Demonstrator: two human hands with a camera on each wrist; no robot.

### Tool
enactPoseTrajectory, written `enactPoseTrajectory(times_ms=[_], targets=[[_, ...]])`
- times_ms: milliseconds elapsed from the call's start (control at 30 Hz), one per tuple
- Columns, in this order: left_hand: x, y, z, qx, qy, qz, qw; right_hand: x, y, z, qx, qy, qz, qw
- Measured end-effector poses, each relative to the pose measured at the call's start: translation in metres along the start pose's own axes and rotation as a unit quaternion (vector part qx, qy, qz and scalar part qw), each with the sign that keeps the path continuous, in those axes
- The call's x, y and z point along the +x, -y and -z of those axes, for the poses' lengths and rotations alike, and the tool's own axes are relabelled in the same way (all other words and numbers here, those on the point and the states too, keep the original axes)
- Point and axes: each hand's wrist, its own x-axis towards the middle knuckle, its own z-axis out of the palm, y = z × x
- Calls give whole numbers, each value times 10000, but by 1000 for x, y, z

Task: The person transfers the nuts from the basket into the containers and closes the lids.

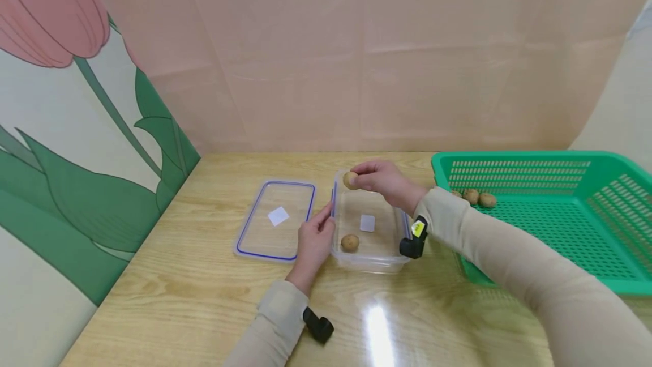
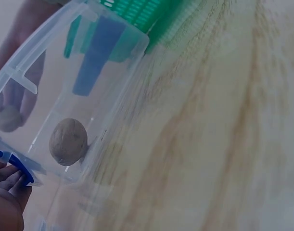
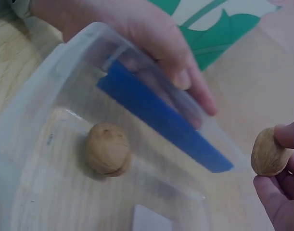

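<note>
My right hand (image 1: pixel 384 183) pinches a walnut (image 3: pixel 271 153) between thumb and fingers, above the far left corner of a clear plastic container (image 1: pixel 372 262). Inside that container, near its front left corner, lies another walnut (image 3: pixel 108 150). The left hand (image 1: pixel 314 239) grips the container's left side, its fingers around a blue latch (image 2: pixel 20 168) and its thumb by the rim. A white square label (image 1: pixel 367 223) shows on the container's bottom. To the left, the blue-edged lid (image 1: pixel 287 191) lies flat on the table, a white label (image 1: pixel 278 216) on it.
A green plastic basket (image 1: pixel 535 237) stands on the right, with several walnuts (image 1: pixel 487 200) in its far left corner. The wooden table (image 1: pixel 204 282) meets a pinkish-beige backdrop (image 1: pixel 305 72) behind and a tulip-painted panel (image 1: pixel 71 197) at left.
</note>
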Motion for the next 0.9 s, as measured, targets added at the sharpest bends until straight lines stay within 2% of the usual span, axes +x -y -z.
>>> enactPoseTrajectory(times_ms=[233,500,900], targets=[[1,1,-1,84,36,86,9999,3,-7,-11,-393,186,-107,9990],[2,1,-1,108,53,199,9997,10,-18,-11,-1428,536,-234,9880],[2,0,0,86,61,127,9999,16,-23,-13,-1672,817,-276,9821]])
